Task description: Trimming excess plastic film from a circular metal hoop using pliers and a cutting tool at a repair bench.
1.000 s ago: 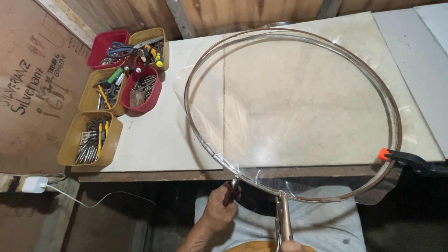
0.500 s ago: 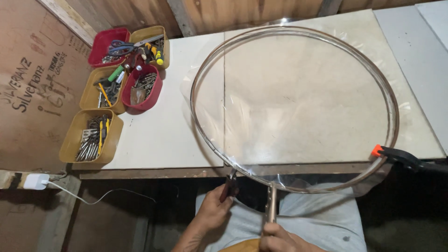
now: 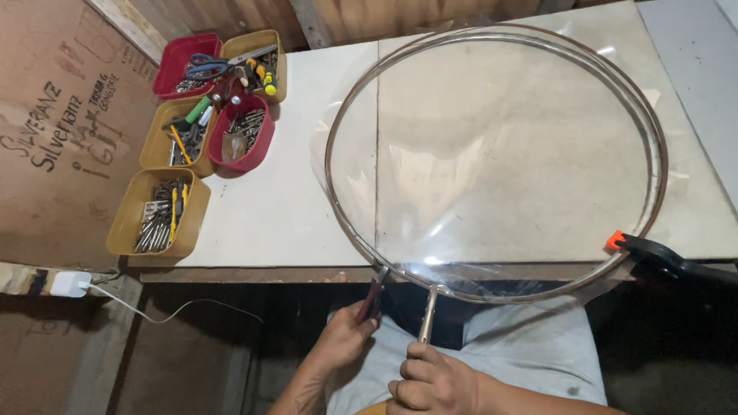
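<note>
Both hands, left hand (image 3: 344, 340) and right hand (image 3: 430, 382), clenched on metal hoop (image 3: 653, 154) ends, hoop outstretched away.

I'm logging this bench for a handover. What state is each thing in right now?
Metal hoop: flat on the table, clear film across it.
Clamp: gripping the hoop's rim.
Left hand: holding a dark tool at the hoop.
Right hand: gripping a metal rod.
Trays: full of tools.
</note>
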